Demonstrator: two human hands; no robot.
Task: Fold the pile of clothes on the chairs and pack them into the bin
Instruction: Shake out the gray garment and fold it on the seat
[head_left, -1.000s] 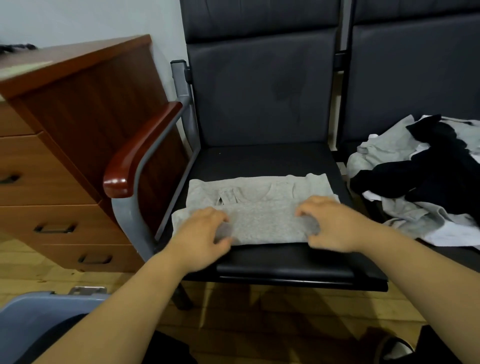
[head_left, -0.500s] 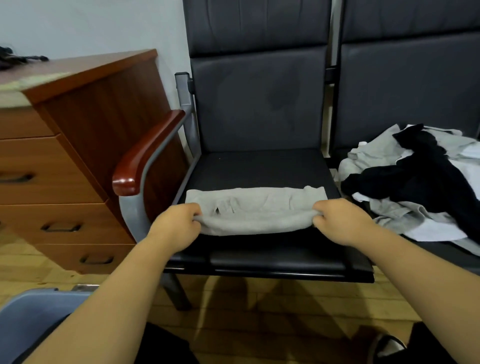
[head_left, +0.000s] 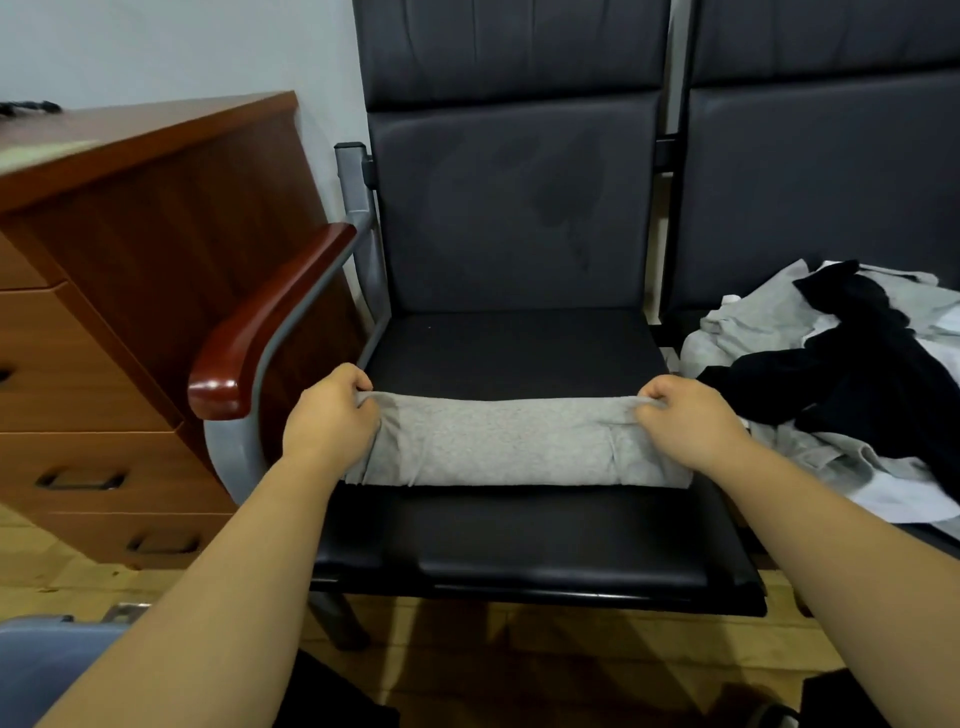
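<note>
A grey shirt (head_left: 498, 441), folded into a narrow band, lies across the black seat of the left chair (head_left: 519, 348). My left hand (head_left: 330, 421) grips its left end and my right hand (head_left: 685, 421) grips its right end, both at the far folded edge. A loose pile of clothes (head_left: 841, 374) in grey, black and white covers the seat of the right chair. A corner of the blue-grey bin (head_left: 47, 660) shows at the bottom left.
A wooden drawer cabinet (head_left: 130, 291) stands to the left of the chair, close to its red-brown armrest (head_left: 270, 322). Wooden floor lies below the seats, and dark shapes sit at the bottom edge.
Both hands took hold of the grey shirt's ends and folded it over toward me, so it went from a wide flat rectangle to a narrower band.
</note>
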